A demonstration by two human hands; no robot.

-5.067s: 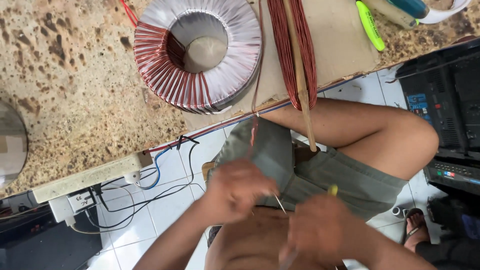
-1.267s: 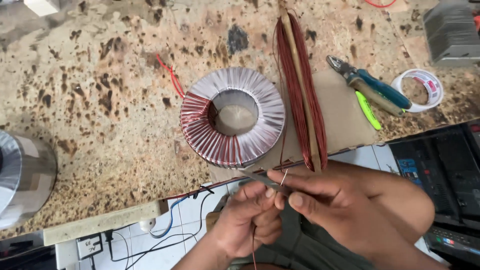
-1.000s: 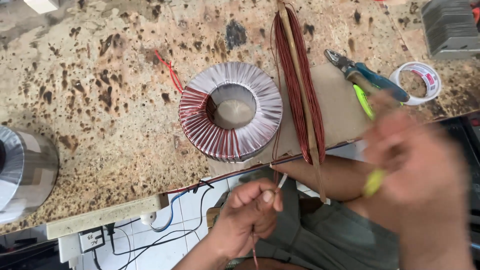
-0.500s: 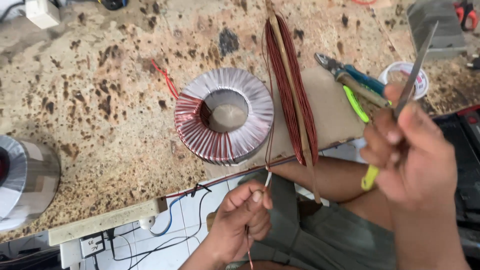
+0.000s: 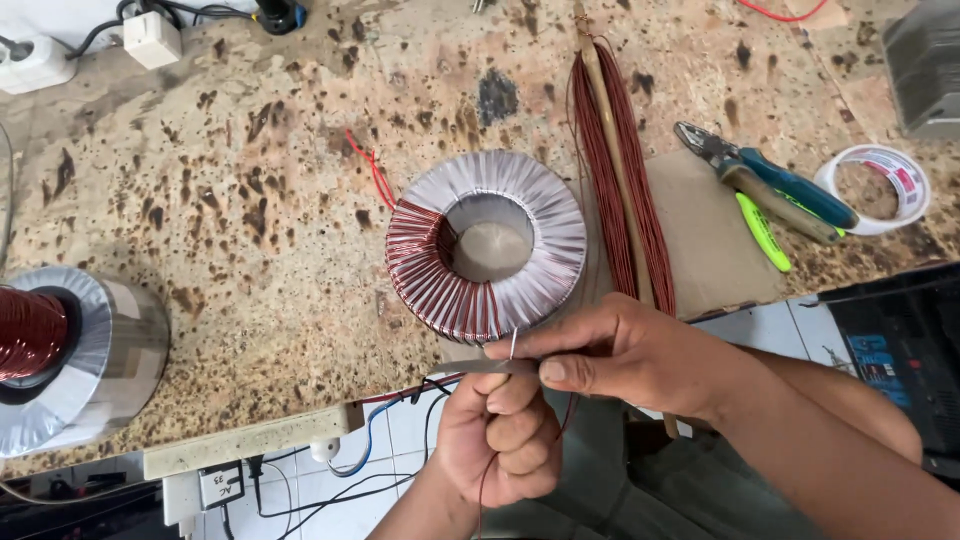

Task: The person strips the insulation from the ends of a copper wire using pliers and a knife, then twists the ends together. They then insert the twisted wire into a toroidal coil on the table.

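A ring-shaped coil core (image 5: 486, 245) wrapped in white tape, partly wound with reddish copper wire, lies on the speckled stone counter (image 5: 230, 200). My left hand (image 5: 502, 430) is closed around the end of a copper wire (image 5: 512, 345) just below the counter's front edge. My right hand (image 5: 625, 355) presses a thin metal blade (image 5: 480, 366) against that wire end, thumb and fingers pinched together. A long wooden stick wound with copper wire (image 5: 620, 170) lies to the right of the core, partly on a sheet of cardboard (image 5: 705, 235).
Pliers with blue and tan handles (image 5: 765, 185), a yellow-green tool (image 5: 762, 232) and a roll of tape (image 5: 872, 188) lie at the right. A large taped spool of copper wire (image 5: 60, 355) stands at the left edge. A power strip and cables (image 5: 250, 450) hang under the counter.
My right hand came down from the raised position at the right, bringing the thin blade to the wire end that my left hand holds. The view shifted slightly.
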